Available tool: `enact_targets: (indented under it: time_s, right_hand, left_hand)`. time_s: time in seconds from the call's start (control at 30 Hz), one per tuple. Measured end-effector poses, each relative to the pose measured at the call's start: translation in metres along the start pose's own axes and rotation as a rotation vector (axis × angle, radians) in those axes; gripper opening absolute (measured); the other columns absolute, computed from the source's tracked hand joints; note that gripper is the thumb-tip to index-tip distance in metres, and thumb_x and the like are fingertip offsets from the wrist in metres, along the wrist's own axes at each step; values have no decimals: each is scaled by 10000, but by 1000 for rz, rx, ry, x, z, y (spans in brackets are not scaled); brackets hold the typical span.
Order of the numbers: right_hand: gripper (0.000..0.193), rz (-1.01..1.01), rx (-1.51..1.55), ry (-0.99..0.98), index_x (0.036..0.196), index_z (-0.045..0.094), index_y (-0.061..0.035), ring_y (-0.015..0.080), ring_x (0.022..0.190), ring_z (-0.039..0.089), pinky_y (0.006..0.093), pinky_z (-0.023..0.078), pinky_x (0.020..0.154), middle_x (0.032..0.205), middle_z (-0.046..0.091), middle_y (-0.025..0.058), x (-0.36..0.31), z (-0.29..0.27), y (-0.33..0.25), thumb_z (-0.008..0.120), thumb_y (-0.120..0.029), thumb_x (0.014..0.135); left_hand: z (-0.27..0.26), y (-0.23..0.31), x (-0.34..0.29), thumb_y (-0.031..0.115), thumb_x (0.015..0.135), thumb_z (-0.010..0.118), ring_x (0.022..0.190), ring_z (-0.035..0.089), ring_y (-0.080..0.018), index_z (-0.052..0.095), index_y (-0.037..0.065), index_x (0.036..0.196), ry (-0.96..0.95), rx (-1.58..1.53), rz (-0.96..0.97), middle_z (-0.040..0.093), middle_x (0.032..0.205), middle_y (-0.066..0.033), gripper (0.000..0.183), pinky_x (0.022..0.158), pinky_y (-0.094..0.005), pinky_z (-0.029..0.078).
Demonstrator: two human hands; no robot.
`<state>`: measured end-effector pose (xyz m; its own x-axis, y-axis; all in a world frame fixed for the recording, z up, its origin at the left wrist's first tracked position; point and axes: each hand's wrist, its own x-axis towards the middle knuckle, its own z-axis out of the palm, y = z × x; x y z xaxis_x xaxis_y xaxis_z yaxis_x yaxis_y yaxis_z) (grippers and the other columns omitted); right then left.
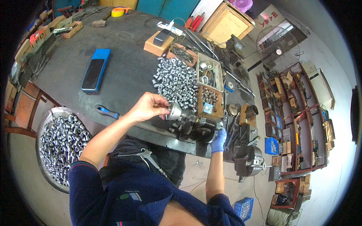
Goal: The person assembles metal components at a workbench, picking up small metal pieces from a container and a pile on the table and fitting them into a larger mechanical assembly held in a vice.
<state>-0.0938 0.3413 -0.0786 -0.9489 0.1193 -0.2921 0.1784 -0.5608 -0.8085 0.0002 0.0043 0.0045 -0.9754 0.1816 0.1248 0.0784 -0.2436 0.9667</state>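
My bare left hand [152,106] is at the front edge of the dark workbench. Its thumb and fingers are pinched together at the face of a round metal chuck [175,112]; whatever sits between them is too small to make out. The chuck belongs to a dark bench-mounted device [196,130] with a horizontal shaft. At the device's right end, my right hand [218,142], in a blue glove, is closed around a round metal end piece [215,132], its fingers partly hidden. Just behind the chuck lies a heap of shiny metal fittings [175,79].
A perforated round metal basket [40,150] full of similar fittings stands at lower left. On the bench lie a blue-handled tool [107,112], a blue box with a dark top [94,71], a parts tray [208,62] and a cardboard box [205,107]. A bench vise [249,160] is at right.
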Motion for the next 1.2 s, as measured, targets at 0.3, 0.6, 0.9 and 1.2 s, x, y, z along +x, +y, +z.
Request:
enact_targets:
  time_s: [0.3, 0.6, 0.9, 1.2]
  right_hand:
    - [295, -252, 53, -183, 664, 510, -108, 70, 364, 405, 215, 286, 304, 503, 475, -24, 18, 37, -66, 544, -321, 865]
    - [351, -292, 177, -329, 724, 564, -37, 71, 393, 386, 203, 289, 310, 511, 467, 9, -82, -16, -55, 485, -337, 888]
    - [223, -249, -262, 86, 770, 580, -47, 51, 449, 451, 191, 334, 402, 616, 558, 0, 18, 4, -10, 606, -263, 818]
    - [275, -425, 182, -322, 746, 529, -46, 63, 404, 347, 196, 284, 345, 535, 442, 0, -46, 42, -79, 482, -269, 900]
  left_hand:
    - [4, 5, -1, 170, 839, 588, 551, 581, -139, 598, -57, 801, 32, 150, -67, 599, 661, -88, 231, 513, -248, 475]
    - [4, -3, -1, 203, 836, 594, 554, 582, -146, 577, -53, 875, 55, -30, -23, 589, 680, -82, 259, 507, -243, 487]
    - [-1, 9, -7, 152, 817, 599, 561, 584, -157, 559, -43, 886, 89, -38, -41, 594, 717, -90, 211, 531, -262, 481]
    - [-109, 31, -171, 74, 771, 595, 522, 542, -96, 572, -55, 755, 574, 668, -224, 573, 613, -57, 132, 439, -233, 420]
